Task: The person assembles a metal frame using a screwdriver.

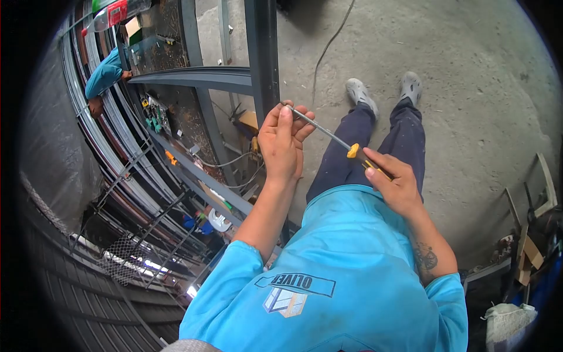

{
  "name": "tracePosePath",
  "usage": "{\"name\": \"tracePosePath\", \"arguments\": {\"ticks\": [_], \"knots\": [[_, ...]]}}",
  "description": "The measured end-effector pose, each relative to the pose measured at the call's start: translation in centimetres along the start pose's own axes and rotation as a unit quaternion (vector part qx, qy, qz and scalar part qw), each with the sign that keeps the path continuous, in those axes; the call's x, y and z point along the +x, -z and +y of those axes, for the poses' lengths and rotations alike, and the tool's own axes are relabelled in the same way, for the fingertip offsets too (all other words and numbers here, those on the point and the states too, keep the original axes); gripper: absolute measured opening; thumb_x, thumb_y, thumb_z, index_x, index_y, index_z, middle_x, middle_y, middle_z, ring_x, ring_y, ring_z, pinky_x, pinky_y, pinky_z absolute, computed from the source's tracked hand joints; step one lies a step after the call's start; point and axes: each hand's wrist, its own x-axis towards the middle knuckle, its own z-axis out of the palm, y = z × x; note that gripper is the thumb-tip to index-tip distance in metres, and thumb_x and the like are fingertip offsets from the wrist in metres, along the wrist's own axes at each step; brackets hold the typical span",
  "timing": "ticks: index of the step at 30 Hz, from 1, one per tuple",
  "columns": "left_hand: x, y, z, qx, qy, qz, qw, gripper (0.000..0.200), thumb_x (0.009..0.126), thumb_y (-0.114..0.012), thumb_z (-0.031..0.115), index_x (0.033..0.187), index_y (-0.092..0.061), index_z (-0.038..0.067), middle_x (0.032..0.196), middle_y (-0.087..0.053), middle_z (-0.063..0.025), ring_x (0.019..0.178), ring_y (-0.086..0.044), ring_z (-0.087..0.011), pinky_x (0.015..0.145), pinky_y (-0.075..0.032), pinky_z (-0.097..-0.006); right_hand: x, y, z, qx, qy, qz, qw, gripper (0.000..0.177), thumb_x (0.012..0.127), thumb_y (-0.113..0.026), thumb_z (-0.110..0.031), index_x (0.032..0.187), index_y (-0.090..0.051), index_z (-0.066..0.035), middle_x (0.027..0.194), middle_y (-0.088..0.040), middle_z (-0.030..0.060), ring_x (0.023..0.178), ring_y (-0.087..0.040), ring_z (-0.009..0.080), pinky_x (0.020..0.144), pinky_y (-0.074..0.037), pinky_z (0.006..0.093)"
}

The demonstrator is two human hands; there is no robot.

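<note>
A screwdriver with a long metal shaft and a yellow-and-black handle slants across in front of my body. My right hand is closed round its handle. At the other end, the thumb and forefinger of my left hand pinch the shaft's tip, while the other fingers are loosely spread. A small dark bit shows at the tip; whether it is a screw I cannot make out. Just beyond my left fingertips stands a dark grey metal frame profile, joined by a crossbar.
Another person's blue sleeve shows at the left, a hand by the crossbar. A workbench carries tools and small parts. Long profiles fill a rack behind. A cable lies on the concrete floor. Scrap pieces lean at the right.
</note>
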Motion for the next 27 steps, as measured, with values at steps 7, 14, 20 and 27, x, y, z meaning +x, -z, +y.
{"name": "tracePosePath", "arguments": {"ticks": [7, 14, 20, 27], "knots": [[0.4, 1.0, 0.0, 0.012, 0.029, -0.006, 0.999, 0.02, 0.096, -0.051, 0.015, 0.111, -0.054, 0.001, 0.097, -0.065, -0.0141, 0.092, -0.067, -0.0231, 0.075, -0.059, -0.0296, 0.6, -1.3, 0.9, -0.032, 0.069, 0.063, 0.995, 0.035, 0.081, -0.065, -0.004, 0.115, -0.063, 0.002, 0.088, -0.065, 0.0147, 0.078, -0.063, 0.0192, 0.07, -0.048, 0.0278], [0.9, 1.8, -0.7, -0.036, 0.063, -0.015, 0.997, 0.023, 0.097, -0.052, 0.022, 0.11, -0.054, 0.003, 0.096, -0.065, -0.0144, 0.089, -0.068, -0.0225, 0.071, -0.059, -0.0298, -0.1, -2.8, 1.7, -0.094, 0.117, 0.125, 0.981, 0.034, 0.078, -0.067, -0.001, 0.112, -0.064, 0.002, 0.094, -0.066, 0.0163, 0.08, -0.064, 0.0233, 0.071, -0.049, 0.0289], [1.1, 2.0, -2.2, -0.007, 0.013, -0.018, 1.0, 0.019, 0.095, -0.057, 0.022, 0.105, -0.058, 0.006, 0.09, -0.067, -0.0099, 0.077, -0.069, -0.0181, 0.061, -0.058, -0.0263, -2.0, -6.0, 3.4, 0.027, 0.032, 0.151, 0.988, 0.035, 0.081, -0.065, -0.001, 0.115, -0.062, 0.003, 0.089, -0.063, 0.0124, 0.074, -0.059, 0.0159, 0.065, -0.045, 0.0253], [1.7, 2.4, -3.1, -0.02, 0.039, -0.048, 0.998, 0.02, 0.095, -0.057, 0.024, 0.105, -0.06, 0.007, 0.09, -0.068, -0.0072, 0.078, -0.068, -0.0158, 0.063, -0.055, -0.0259, -1.8, -7.6, 5.2, -0.069, 0.124, 0.203, 0.969, 0.036, 0.079, -0.067, -0.002, 0.114, -0.062, 0.003, 0.089, -0.064, 0.0145, 0.074, -0.061, 0.0182, 0.066, -0.048, 0.0271]]}}
